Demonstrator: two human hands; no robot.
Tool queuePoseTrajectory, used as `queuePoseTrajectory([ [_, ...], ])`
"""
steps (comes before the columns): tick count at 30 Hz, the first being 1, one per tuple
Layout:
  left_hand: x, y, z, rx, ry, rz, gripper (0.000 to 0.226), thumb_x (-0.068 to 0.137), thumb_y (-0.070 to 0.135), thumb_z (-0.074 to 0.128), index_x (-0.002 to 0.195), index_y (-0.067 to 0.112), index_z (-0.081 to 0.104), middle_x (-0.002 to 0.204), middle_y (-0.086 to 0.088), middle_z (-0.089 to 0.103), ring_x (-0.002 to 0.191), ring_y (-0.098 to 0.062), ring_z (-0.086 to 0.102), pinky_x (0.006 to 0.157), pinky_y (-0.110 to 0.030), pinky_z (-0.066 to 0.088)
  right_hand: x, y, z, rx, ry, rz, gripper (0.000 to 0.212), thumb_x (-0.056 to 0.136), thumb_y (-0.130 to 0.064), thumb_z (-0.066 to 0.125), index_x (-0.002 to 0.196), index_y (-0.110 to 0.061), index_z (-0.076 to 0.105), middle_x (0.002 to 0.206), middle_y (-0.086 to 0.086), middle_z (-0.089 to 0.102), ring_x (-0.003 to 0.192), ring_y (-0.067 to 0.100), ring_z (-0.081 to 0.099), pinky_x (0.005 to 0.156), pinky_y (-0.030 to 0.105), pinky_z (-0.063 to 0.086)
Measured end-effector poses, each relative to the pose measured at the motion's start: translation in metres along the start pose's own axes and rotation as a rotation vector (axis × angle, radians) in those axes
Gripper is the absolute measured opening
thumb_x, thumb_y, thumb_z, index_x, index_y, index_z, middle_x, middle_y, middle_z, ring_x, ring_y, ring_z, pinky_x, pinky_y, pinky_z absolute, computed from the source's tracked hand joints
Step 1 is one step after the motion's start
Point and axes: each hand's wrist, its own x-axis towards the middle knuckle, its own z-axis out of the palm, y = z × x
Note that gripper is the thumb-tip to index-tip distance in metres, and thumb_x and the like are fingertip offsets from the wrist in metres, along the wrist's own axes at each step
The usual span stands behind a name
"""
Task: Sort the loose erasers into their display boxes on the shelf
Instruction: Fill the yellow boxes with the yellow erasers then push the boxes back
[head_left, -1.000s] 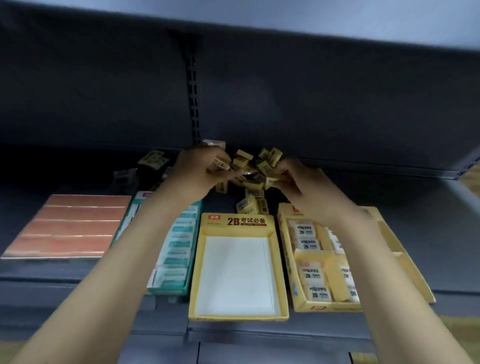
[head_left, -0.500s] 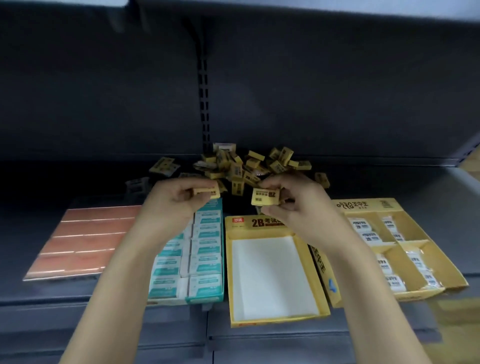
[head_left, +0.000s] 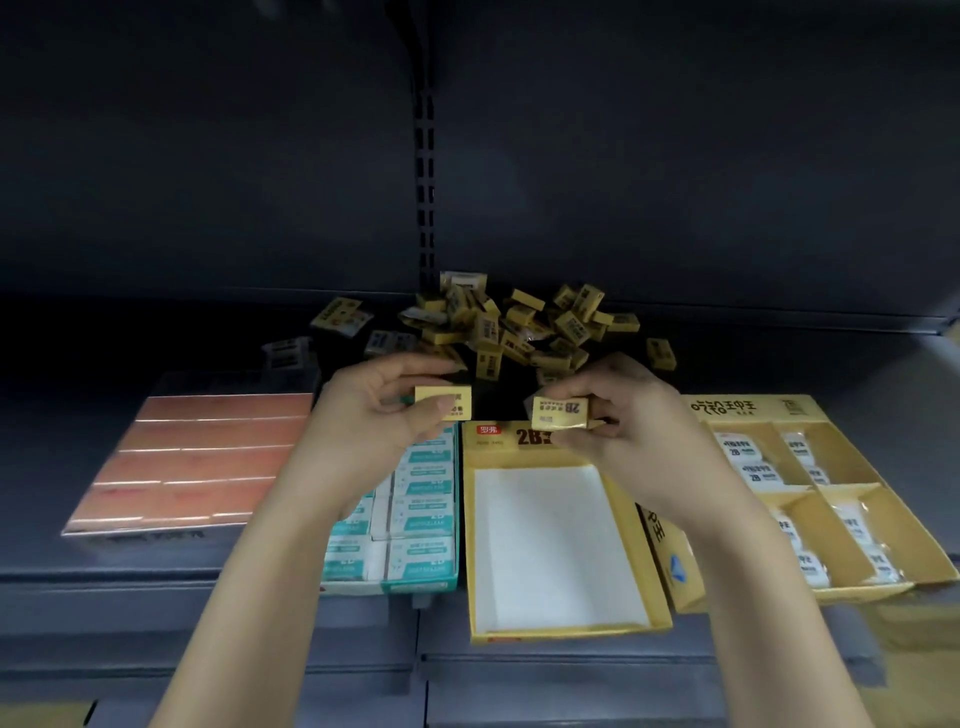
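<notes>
A heap of loose yellow erasers (head_left: 519, 327) lies at the back of the dark shelf. My left hand (head_left: 379, 415) pinches one yellow eraser (head_left: 444, 401) between thumb and fingers. My right hand (head_left: 628, 421) pinches a second yellow eraser marked 2B (head_left: 560, 413). Both erasers hang just above the back edge of an empty yellow 2B display box (head_left: 472, 519) with a white floor. To its left stands a teal box (head_left: 415, 514) full of white-and-teal erasers, partly hidden by my left forearm.
A yellow divided box (head_left: 769, 410) with wrapped white erasers sits at the right, angled. A flat orange pack (head_left: 192, 462) lies at the left. A few dark erasers (head_left: 288, 353) lie behind it. The shelf's front edge (head_left: 519, 654) runs below the boxes.
Both hands came back from the heap toward me, each carrying one yellow eraser. In the last half second they have stayed almost still above the empty 2B box.
</notes>
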Motion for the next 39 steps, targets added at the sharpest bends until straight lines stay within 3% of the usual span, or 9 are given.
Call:
queuePoseTrajectory([
  [5, -0.004, -0.002, 0.008, 0.014, 0.013, -0.025, 0.029, 0.082, 0.0, 0.065, 0.092, 0.028, 0.064, 0.094, 0.0, 0.07, 0.085, -0.009, 0.067, 0.078, -0.02, 0.054, -0.008, 0.0, -0.004, 0.021, -0.065, 0.029, 0.029, 0.08, -0.019, 0.073, 0.108, -0.026, 0.068, 0.097, -0.017, 0.044, 0.081, -0.005, 0.05, 0.072, 0.002, 0.04],
  [11, -0.007, -0.007, 0.015, 0.014, 0.022, -0.106, 0.039, 0.084, 0.002, 0.064, 0.099, 0.037, 0.06, 0.097, 0.005, 0.07, 0.095, -0.006, 0.064, 0.087, -0.021, 0.047, -0.015, 0.0, -0.011, -0.068, -0.103, 0.044, 0.021, 0.087, -0.024, 0.066, 0.108, -0.022, 0.064, 0.067, -0.018, 0.033, 0.054, -0.009, 0.045, 0.054, 0.008, 0.036],
  [17, -0.011, -0.007, 0.023, -0.049, 0.013, -0.147, 0.052, 0.082, -0.006, 0.062, 0.119, 0.03, 0.052, 0.101, 0.005, 0.068, 0.092, -0.001, 0.064, 0.075, -0.012, 0.049, -0.015, 0.007, -0.011, -0.058, -0.134, 0.053, 0.027, 0.081, -0.008, 0.066, 0.1, -0.026, 0.06, 0.09, -0.01, 0.057, 0.065, -0.007, 0.048, 0.059, 0.006, 0.037],
  [20, -0.013, -0.006, 0.026, 0.007, 0.037, -0.136, 0.04, 0.084, 0.007, 0.065, 0.114, 0.033, 0.056, 0.098, 0.008, 0.069, 0.085, 0.004, 0.066, 0.073, -0.009, 0.048, -0.015, 0.006, -0.012, -0.045, -0.142, 0.033, 0.021, 0.08, -0.009, 0.069, 0.091, -0.025, 0.063, 0.077, -0.014, 0.053, 0.063, -0.011, 0.049, 0.057, 0.008, 0.037],
  [25, -0.016, -0.002, 0.028, 0.146, -0.002, -0.104, 0.026, 0.082, 0.007, 0.067, 0.091, 0.032, 0.067, 0.095, 0.005, 0.07, 0.087, -0.005, 0.067, 0.085, -0.018, 0.05, -0.012, 0.004, -0.015, -0.043, -0.169, -0.003, 0.032, 0.08, -0.005, 0.067, 0.084, -0.036, 0.067, 0.083, -0.016, 0.05, 0.077, -0.008, 0.049, 0.068, 0.004, 0.034],
  [30, -0.017, 0.001, 0.035, 0.464, -0.101, -0.088, 0.025, 0.076, 0.008, 0.074, 0.083, 0.031, 0.07, 0.085, 0.008, 0.067, 0.077, 0.002, 0.059, 0.063, 0.0, 0.042, -0.007, -0.001, -0.016, -0.145, -0.291, -0.014, 0.03, 0.083, -0.009, 0.065, 0.101, -0.033, 0.069, 0.088, -0.012, 0.049, 0.076, 0.0, 0.046, 0.064, 0.006, 0.034],
  [33, -0.017, -0.001, 0.04, 0.63, -0.109, -0.077, 0.023, 0.075, 0.012, 0.076, 0.083, 0.033, 0.07, 0.089, 0.006, 0.064, 0.082, -0.002, 0.056, 0.072, -0.009, 0.045, -0.005, -0.002, -0.014, -0.21, -0.407, 0.041, 0.038, 0.081, -0.009, 0.064, 0.112, -0.031, 0.058, 0.095, -0.01, 0.054, 0.08, 0.003, 0.052, 0.062, 0.009, 0.04],
  [35, -0.016, 0.001, 0.044, 0.751, -0.075, -0.059, 0.018, 0.077, 0.016, 0.074, 0.085, 0.032, 0.071, 0.087, 0.01, 0.061, 0.087, -0.007, 0.057, 0.082, -0.025, 0.048, -0.004, -0.003, -0.011, -0.239, -0.443, 0.092, 0.038, 0.08, -0.006, 0.064, 0.11, -0.027, 0.054, 0.098, -0.005, 0.056, 0.083, 0.009, 0.057, 0.067, 0.023, 0.051],
  [39, -0.014, 0.001, 0.052, 0.963, -0.01, 0.002, 0.016, 0.081, 0.024, 0.069, 0.096, 0.028, 0.072, 0.097, 0.005, 0.061, 0.093, -0.017, 0.058, 0.086, -0.035, 0.046, -0.001, -0.007, -0.005, -0.275, -0.451, 0.08, 0.022, 0.083, -0.007, 0.062, 0.102, -0.017, 0.065, 0.092, -0.001, 0.065, 0.087, 0.014, 0.062, 0.081, 0.033, 0.054],
])
